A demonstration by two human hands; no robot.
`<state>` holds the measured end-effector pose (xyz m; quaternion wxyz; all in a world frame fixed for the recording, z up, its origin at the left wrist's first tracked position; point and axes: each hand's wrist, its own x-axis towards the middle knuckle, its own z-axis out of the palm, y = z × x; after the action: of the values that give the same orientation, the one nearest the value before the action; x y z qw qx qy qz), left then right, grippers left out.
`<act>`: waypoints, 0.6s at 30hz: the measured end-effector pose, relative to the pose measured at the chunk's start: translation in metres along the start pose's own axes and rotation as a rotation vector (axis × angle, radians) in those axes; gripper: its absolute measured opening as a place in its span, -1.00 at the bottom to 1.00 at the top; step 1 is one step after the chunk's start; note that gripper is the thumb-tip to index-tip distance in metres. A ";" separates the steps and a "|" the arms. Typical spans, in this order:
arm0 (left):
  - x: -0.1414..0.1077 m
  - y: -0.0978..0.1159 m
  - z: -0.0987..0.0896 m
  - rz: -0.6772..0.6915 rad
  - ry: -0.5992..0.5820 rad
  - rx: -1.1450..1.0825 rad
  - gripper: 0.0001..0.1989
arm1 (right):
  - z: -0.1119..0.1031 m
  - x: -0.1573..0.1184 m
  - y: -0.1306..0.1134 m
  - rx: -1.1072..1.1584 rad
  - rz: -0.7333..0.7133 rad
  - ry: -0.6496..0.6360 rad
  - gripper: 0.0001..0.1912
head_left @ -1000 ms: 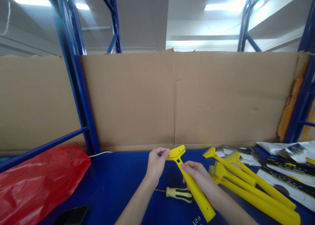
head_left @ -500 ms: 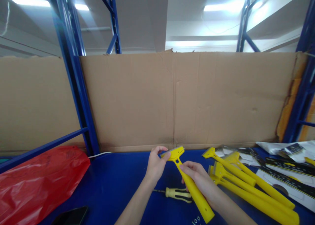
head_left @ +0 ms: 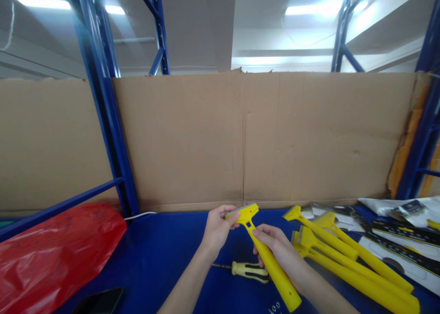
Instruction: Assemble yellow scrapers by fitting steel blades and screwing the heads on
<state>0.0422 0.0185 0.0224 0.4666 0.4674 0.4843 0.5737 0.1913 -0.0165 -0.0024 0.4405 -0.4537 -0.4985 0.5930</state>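
A yellow long-handled scraper (head_left: 273, 263) is held between both hands above the blue surface, its wide head up and to the left, its handle slanting down toward me. My left hand (head_left: 219, 227) pinches the left end of the head, by the metal blade edge, with thumb and fingers. Around the upper handle my right hand (head_left: 277, 247) is closed, thumb on top. Below the scraper lies a screwdriver (head_left: 249, 270) with a cream and black handle, its shaft pointing left. Small metal pieces (head_left: 274, 308) lie near the bottom edge, too small to name.
Several more yellow scrapers (head_left: 360, 277) are piled at the right, beside black-and-white packaging (head_left: 404, 254). A red plastic bag (head_left: 65, 254) lies at the left, with a dark phone-like object (head_left: 99, 301) in front. Behind stands a cardboard wall (head_left: 189, 140) between blue rack posts (head_left: 113, 135).
Almost nothing differs. The scraper and both hands keep the same grip, with only a very slight shift.
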 end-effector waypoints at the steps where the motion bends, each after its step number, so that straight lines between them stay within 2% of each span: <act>1: 0.000 0.000 0.000 0.002 0.009 0.000 -0.80 | 0.000 0.001 0.000 0.002 0.001 -0.003 -0.68; 6: 0.000 0.000 -0.001 0.001 0.016 -0.010 -0.78 | 0.001 0.002 0.000 -0.002 0.013 -0.012 -0.66; 18: -0.001 0.000 -0.009 -0.043 -0.079 -0.035 -0.70 | 0.000 0.006 0.004 -0.006 0.001 -0.006 -0.64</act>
<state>0.0336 0.0168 0.0212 0.5057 0.4711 0.4652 0.5531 0.1899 -0.0109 -0.0075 0.4373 -0.4538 -0.5014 0.5929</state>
